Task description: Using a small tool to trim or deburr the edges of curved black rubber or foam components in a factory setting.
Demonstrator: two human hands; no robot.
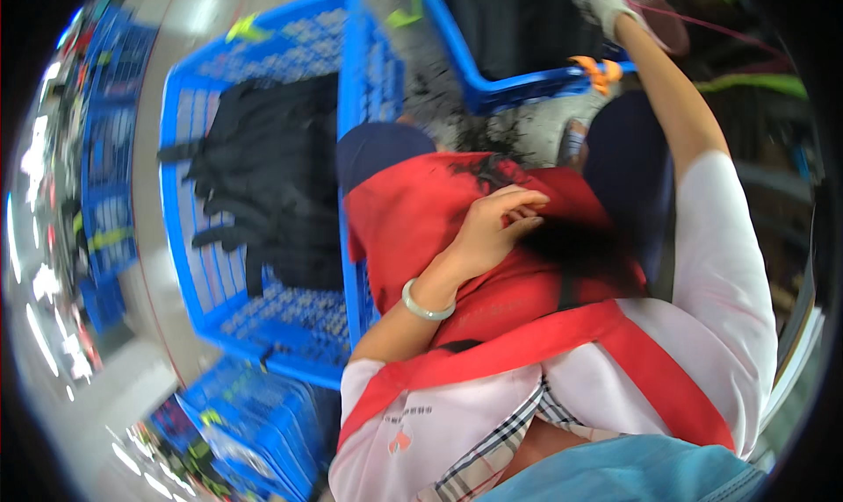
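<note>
Black cloth (575,249) shows as a blur on the red apron (399,204), just beside the fingertips of the left hand (500,230). That hand's fingers curl inward; whether they pinch the cloth, I cannot tell. If they do not, it could slide off the lap to the floor and pick up the scraps (487,138) there. More scraps lie on the apron and might cling to it too.

The gloved right hand (608,9) reaches out beside the dark pile (500,28) in the right crate (479,94); its grip cannot be made out. A pink thread (702,25) runs close by and could snag the glove. The orange tie (600,74) on that crate's rim might catch cloth dragged over it. In the left crate (351,89), loose straps hang off the black pile (281,151) and could tangle if tugged.
</note>
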